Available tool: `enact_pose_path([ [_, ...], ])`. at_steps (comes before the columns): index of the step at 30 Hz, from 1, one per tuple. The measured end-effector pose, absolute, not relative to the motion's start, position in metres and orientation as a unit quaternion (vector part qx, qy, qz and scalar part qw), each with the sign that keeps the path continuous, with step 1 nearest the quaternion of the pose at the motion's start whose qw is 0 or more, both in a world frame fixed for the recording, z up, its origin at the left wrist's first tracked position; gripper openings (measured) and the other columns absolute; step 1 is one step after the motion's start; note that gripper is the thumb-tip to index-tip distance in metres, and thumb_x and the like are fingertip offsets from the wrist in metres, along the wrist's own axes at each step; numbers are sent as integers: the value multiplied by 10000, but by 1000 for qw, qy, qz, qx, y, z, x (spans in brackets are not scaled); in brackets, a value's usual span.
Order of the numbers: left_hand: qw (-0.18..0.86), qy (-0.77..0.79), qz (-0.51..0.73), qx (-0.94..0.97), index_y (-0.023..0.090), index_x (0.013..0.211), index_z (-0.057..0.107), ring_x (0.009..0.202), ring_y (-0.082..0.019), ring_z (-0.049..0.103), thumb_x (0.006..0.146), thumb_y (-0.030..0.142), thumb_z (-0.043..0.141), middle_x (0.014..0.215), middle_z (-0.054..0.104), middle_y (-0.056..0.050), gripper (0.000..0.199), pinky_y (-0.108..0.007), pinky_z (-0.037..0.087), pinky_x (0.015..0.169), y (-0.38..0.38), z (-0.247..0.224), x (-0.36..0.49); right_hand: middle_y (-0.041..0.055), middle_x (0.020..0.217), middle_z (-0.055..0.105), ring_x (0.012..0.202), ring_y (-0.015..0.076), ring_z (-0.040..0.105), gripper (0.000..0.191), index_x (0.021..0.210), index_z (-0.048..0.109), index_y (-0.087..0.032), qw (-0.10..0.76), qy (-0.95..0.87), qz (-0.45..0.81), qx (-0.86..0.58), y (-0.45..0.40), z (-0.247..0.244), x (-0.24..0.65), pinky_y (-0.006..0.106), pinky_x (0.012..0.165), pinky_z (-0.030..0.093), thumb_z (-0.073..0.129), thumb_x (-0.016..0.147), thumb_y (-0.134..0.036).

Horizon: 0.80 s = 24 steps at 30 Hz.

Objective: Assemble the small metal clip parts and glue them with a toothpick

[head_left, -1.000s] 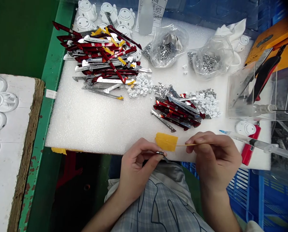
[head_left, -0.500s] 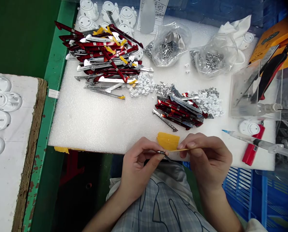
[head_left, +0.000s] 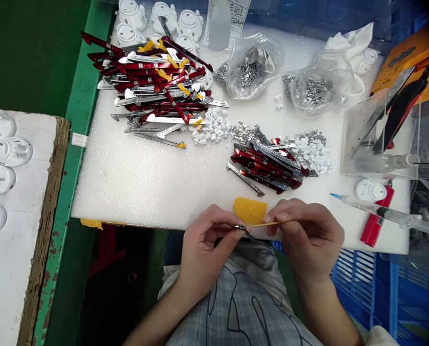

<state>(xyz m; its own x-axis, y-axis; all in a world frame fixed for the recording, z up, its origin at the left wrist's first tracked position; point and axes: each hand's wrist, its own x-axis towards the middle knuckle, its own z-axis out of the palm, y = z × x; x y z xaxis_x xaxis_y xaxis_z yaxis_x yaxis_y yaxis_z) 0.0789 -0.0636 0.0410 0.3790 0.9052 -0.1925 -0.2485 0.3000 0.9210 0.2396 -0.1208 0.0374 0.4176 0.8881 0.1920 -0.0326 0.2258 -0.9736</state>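
My left hand (head_left: 209, 250) pinches a narrow dark metal strip (head_left: 250, 235) between thumb and forefinger; most of the strip is hidden by the fingers. In my right hand (head_left: 308, 235) is a thin wooden stick (head_left: 268, 224), held in a pinch, its left tip touching or very close to the strip. Just behind the fingertips lies a piece of yellow tape (head_left: 250, 210) at the foam's front edge. Beyond it sits a small pile of red and silver strips (head_left: 268, 163), with one silver strip (head_left: 245, 179) lying apart in front.
A larger pile of red and silver strips (head_left: 156, 86) lies back left, beside white round housings (head_left: 189, 24). Small white caps (head_left: 212, 126) and bags of metal bits (head_left: 253, 67) stand behind. At right are a syringe (head_left: 380, 210), a red marker-like object (head_left: 376, 223) and a clear box (head_left: 361, 163).
Almost nothing differs. My right hand and the stick have shifted very slightly left; my left hand keeps its place with the strip.
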Motion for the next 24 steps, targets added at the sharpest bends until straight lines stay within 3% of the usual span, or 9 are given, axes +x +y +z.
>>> enact_pose_path([
  [24,719,379,402,421,252,888,827,783,-65,758,845,-16,792,831,777,44,273,-106,630,784,-64,40,79,4,912,797,685,108,688,128,1084,817,-268,673,-399,356,-511,-121,38,240,213,556,609,729,1024,-198],
])
